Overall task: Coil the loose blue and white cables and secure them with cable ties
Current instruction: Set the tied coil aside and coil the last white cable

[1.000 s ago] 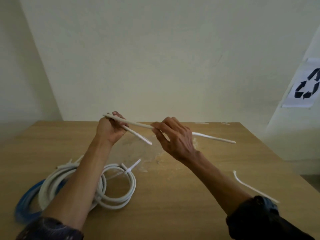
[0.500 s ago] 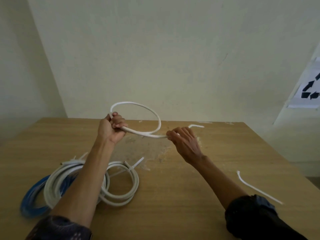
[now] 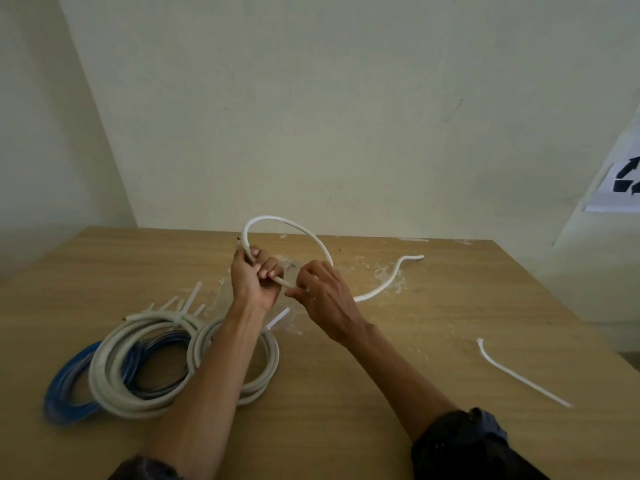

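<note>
Since half a second ago the right hand has slid in along the white cable until it nearly meets the left hand, and the cable's free tail now trails on the table to the right. Nearest, at the left, lie a blue coil and two white coils, overlapping, with cable-tie tails sticking up. A loose cable tie lies well apart at the right. Farther off, the left hand is fisted tight around the cable where its loop crosses; the right hand pinches the same cable just beside it, fingers curled. Above them the loop stands upright.
</note>
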{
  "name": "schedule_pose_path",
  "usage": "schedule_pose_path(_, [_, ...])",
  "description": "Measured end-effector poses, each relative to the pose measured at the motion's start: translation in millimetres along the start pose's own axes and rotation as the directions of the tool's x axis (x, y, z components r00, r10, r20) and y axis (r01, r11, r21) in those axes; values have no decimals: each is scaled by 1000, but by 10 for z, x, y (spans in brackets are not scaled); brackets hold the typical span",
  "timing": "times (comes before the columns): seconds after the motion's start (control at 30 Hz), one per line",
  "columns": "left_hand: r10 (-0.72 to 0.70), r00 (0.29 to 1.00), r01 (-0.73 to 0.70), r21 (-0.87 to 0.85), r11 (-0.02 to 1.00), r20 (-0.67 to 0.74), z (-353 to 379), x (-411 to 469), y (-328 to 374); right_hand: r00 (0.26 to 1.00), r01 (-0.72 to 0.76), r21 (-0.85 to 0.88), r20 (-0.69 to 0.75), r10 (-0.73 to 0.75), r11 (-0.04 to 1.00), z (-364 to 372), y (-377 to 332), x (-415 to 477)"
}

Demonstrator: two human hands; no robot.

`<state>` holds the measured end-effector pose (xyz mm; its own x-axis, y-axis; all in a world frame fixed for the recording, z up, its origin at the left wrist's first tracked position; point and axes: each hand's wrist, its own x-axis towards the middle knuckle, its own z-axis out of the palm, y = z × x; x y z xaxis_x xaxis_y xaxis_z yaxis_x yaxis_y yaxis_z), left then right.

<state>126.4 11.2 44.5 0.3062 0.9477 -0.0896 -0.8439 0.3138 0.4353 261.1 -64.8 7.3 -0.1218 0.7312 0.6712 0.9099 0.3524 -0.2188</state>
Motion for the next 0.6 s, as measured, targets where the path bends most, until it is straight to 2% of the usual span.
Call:
schedule_pose_path(0.1, [-18,1000,17,-69,997,-13,-103,87,80,999,1,-74,-39,-4,997,-1,110,-136])
schedule_pose_path(0.27, [-37,999,30,-163,986,-40,-129,251,194,1000,5,-168,-27,-10,986,-139,410,-434])
schedule_pose_path(0.37, [-18,1000,18,-122,992,0,-103,284,248,995,-46,-220,-100,24,974,-212,693,-583])
schedule_pose_path(0.5, [-122,986,131,-75,989,114,-116,242,242,986,-140,-318,-130,104,938,-306,885,-648])
schedule_pose_path(0.6, [-73,989,82,-66,994,125,-104,253,273,983,-170,-318,-127,136,933,-363,933,-674])
